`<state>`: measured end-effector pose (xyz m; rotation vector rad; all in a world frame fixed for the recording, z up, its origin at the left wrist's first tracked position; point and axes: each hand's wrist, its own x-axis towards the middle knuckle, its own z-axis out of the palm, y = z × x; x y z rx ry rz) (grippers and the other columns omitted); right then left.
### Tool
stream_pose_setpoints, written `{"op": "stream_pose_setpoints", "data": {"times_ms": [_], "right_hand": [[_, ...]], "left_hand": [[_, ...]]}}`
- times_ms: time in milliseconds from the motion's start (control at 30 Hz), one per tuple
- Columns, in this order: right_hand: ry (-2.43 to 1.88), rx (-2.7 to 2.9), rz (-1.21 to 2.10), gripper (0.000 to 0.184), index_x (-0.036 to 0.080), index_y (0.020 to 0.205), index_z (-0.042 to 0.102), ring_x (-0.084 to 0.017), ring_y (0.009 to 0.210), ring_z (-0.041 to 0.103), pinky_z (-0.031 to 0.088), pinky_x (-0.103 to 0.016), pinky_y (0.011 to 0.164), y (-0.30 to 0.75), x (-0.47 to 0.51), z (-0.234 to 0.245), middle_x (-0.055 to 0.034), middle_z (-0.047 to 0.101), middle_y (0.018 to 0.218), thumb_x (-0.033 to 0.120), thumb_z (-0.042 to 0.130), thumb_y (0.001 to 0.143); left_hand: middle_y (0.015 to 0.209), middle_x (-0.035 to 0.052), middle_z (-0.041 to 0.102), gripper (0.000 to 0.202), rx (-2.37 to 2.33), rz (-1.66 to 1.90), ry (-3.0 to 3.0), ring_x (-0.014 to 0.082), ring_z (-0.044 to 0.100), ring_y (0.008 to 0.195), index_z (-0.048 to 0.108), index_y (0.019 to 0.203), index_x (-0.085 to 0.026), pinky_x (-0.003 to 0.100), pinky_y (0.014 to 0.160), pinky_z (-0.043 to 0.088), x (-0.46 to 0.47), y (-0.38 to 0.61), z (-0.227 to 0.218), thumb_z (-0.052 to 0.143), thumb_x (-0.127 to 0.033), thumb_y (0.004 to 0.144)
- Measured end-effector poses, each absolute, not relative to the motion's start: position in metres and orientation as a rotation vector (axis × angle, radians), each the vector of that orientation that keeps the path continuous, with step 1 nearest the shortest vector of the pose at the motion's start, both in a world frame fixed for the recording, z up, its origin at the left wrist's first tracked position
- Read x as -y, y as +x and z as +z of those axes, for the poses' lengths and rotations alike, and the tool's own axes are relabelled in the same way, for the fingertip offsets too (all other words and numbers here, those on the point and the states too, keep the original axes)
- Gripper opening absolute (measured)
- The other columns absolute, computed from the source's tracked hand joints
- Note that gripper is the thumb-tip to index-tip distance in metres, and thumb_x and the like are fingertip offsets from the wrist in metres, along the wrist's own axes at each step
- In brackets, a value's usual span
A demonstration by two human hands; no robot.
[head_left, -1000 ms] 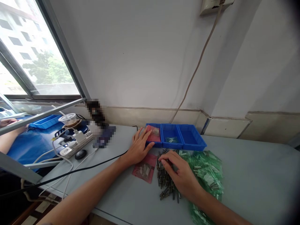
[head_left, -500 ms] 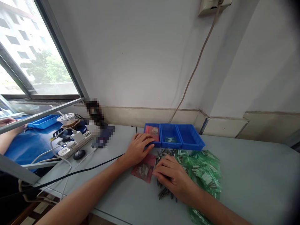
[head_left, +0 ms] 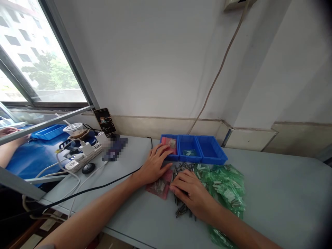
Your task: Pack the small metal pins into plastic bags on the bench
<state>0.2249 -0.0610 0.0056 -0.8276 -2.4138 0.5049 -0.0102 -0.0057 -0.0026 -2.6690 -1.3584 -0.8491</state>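
Note:
My left hand (head_left: 155, 165) lies flat on the grey table (head_left: 272, 193) with its fingers spread, the fingertips against the front of the left blue bin (head_left: 169, 145), which holds a red bag. Just below it lies a red plastic bag (head_left: 160, 186) with small metal parts inside. My right hand (head_left: 190, 193) rests palm down on a heap of small dark metal pins (head_left: 184, 207), fingers curled toward the red bag's edge. What the fingers pinch, if anything, is hidden. A pile of green plastic bags (head_left: 228, 190) lies to the right of that hand.
Three joined blue bins (head_left: 204, 148) stand by the wall. A black cable (head_left: 85, 188) crosses the table. At the left are a power strip (head_left: 83, 155), a phone (head_left: 104, 121) propped up, a cup (head_left: 74, 129) and another person's arm (head_left: 7, 147) over a blue surface.
My right hand has slid left across the pins to the edge of the red bag. My left hand drew back a little from the bin, then spread its fingers again.

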Motion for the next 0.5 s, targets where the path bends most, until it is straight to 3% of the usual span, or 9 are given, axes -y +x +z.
{"op": "stream_pose_setpoints", "data": {"times_ms": [233,367,500], "right_hand": [[-0.892,2.42,0.45,0.027,0.022,0.084,0.068,-0.024,0.097,0.056,0.047,-0.041,0.088,0.2234,0.0618,0.0062,-0.004,0.068,0.099,0.026,0.058,0.109],[-0.879,2.455,0.429,0.027,0.025,0.088,0.074,-0.026,0.107,0.057,0.049,-0.043,0.095,0.2242,0.0625,0.0096,-0.0044,0.071,0.118,0.027,0.058,0.109],[-0.88,2.51,0.456,0.026,0.03,0.101,0.08,-0.028,0.122,0.055,0.048,-0.048,0.107,0.2266,0.0653,0.0153,-0.003,0.065,0.143,0.032,0.056,0.11]], "left_hand": [[0.165,0.0082,0.043,0.05,1.389,-0.808,-2.634,0.033,0.028,0.157,0.049,0.153,-0.029,0.058,0.126,0.035,0.0053,-0.0093,-0.0077,0.061,-0.038,0.106],[0.165,0.008,0.042,0.05,1.398,-0.804,-2.637,0.0336,0.028,0.157,0.048,0.153,-0.03,0.058,0.126,0.035,0.0059,-0.0086,-0.0084,0.062,-0.037,0.105],[0.165,0.0084,0.043,0.05,1.398,-0.809,-2.639,0.0342,0.029,0.156,0.048,0.153,-0.03,0.059,0.125,0.035,0.0054,-0.0086,-0.0094,0.062,-0.038,0.105]]}}
